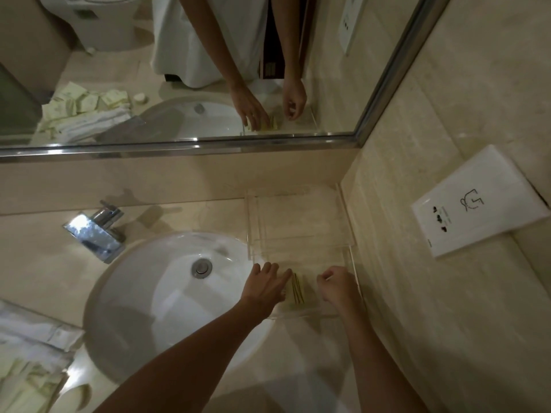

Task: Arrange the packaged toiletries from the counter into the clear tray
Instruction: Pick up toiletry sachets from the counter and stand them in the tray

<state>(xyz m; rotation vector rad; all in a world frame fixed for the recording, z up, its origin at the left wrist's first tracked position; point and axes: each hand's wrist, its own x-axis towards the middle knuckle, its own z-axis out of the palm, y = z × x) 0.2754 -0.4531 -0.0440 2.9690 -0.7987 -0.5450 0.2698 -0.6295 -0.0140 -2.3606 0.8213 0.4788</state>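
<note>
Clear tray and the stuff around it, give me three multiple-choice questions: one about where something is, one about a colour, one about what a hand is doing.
1. Where does the clear tray stand?
A. In the sink
B. On the counter right of the sink, in the corner
C. On the folded towels

2. What colour are the packets in the tray?
A. Pale yellow-green
B. Red
C. Black

3. How is the left hand?
A. Fist around the faucet
B. Gripping a towel
C. Fingers straight, beside the packets

Answers: 1 B, the tray sits against both walls; 2 A, the same tint as the packets at lower left; 3 C, its fingers reach flat toward the packets.
</note>
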